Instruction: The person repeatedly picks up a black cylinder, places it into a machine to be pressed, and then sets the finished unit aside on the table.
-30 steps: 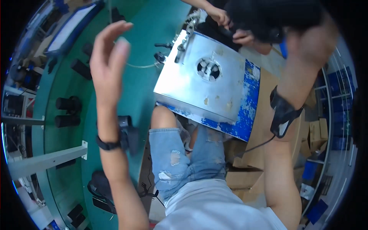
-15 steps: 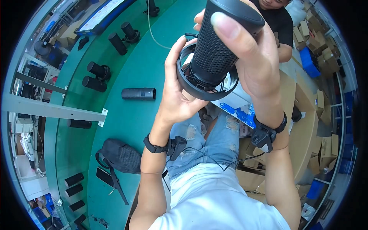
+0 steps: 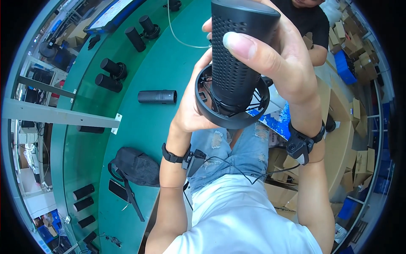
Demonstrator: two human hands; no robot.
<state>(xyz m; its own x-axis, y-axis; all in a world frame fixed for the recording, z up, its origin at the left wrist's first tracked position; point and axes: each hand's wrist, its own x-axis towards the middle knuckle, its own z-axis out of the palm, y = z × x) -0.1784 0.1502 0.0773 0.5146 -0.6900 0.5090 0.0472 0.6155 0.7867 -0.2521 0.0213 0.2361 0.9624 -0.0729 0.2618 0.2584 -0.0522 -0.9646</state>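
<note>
Up close in front of me is a black microphone (image 3: 234,70) with a perforated body, its far end toward the top edge of the picture. My right hand (image 3: 292,63) is wrapped round its upper body, thumb across the front. The lower end sits inside a black shock mount ring (image 3: 237,122) strung with thin black cords. My left hand (image 3: 190,106) grips the ring from the left side; its fingers are partly hidden behind the ring and microphone. A loose black cylinder (image 3: 157,97) lies on the green table (image 3: 131,120), left of my left hand.
Several black microphones (image 3: 111,67) stand along the table's left side, past a metal bar (image 3: 63,114). A black cap (image 3: 135,166) and a phone (image 3: 119,190) lie nearer me. Cardboard boxes (image 3: 338,148) fill the right. Another person (image 3: 311,25) is at far right.
My hands have brought the microphone and ring slightly left and down in the picture. The ring has tipped, showing more of its inside on the left. The grips stay the same.
</note>
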